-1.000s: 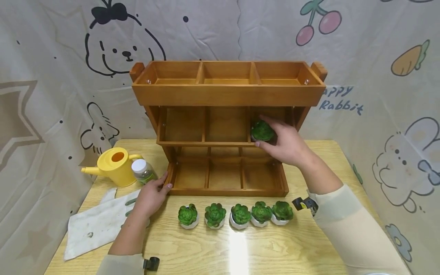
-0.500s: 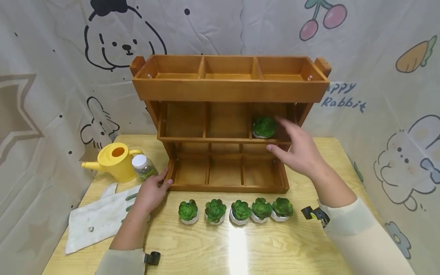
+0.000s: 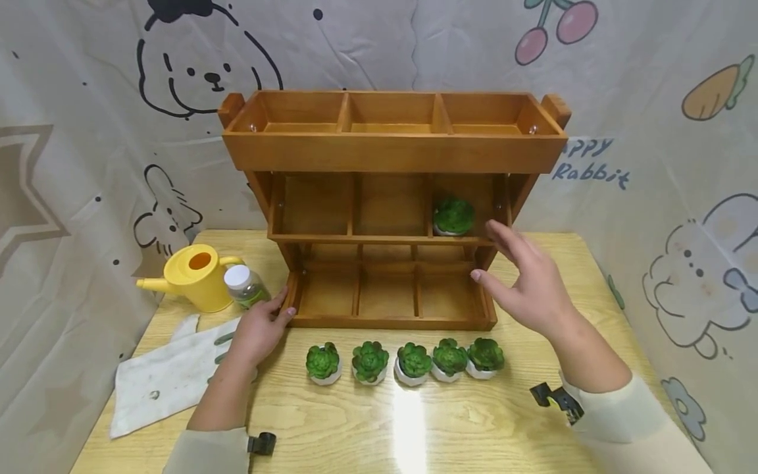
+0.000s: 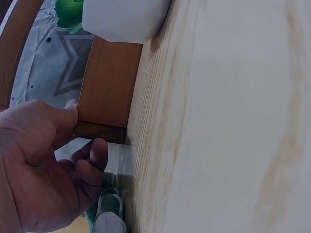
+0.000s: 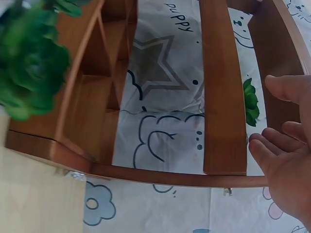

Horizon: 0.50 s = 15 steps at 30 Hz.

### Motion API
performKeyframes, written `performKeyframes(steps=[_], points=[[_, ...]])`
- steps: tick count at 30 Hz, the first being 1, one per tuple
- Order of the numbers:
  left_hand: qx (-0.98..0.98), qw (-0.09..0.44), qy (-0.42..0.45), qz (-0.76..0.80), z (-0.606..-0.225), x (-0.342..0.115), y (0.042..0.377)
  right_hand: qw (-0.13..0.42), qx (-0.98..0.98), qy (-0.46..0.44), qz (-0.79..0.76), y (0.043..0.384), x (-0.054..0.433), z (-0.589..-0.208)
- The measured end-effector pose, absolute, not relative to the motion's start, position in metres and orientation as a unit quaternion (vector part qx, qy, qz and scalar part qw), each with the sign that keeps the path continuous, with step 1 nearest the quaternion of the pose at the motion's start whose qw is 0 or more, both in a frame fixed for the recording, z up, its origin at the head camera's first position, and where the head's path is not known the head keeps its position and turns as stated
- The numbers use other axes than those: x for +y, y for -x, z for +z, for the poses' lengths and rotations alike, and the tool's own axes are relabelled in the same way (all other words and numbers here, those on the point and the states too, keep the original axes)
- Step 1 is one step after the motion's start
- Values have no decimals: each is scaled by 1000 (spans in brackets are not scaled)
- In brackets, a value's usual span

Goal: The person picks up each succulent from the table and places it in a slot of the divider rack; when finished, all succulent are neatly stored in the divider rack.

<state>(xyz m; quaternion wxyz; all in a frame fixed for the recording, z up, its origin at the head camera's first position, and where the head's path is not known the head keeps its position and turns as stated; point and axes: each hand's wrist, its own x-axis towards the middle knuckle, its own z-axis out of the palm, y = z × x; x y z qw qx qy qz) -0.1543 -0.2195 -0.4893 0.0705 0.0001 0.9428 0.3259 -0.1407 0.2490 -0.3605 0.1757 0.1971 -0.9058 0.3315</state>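
Observation:
A three-tier wooden shelf (image 3: 393, 153), each tier split into three compartments, stands on the table. My left hand (image 3: 260, 329) grips its bottom tier at the left front corner; in the left wrist view the thumb lies against the wooden edge (image 4: 108, 87). One potted succulent (image 3: 454, 216) sits upright in the right compartment of the middle tier, at its left side. My right hand (image 3: 530, 283) is just right of that compartment, fingers spread and holding nothing. Several more succulents in white pots (image 3: 413, 362) line up in front of the shelf.
A yellow watering can (image 3: 198, 276) and a white-capped clear jar (image 3: 244, 286) stand left of the shelf. Nearer lies a pair of white gloves with green marks (image 3: 168, 375). A patterned cloth (image 3: 367, 46) hangs behind and at both sides.
My right hand has let go of the succulent in the middle tier and moved away to the right and down. My left hand stays on the shelf corner. The view has tilted slightly.

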Motion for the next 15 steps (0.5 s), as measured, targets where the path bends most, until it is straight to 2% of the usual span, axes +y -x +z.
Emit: performKeyframes(steps=[7, 15], points=[[944, 67, 2, 323, -487, -220, 153, 209, -885, -216, 356, 129, 252, -376], [942, 73, 10, 327, -488, -220, 152, 210, -881, -216, 365, 123, 259, -391]])
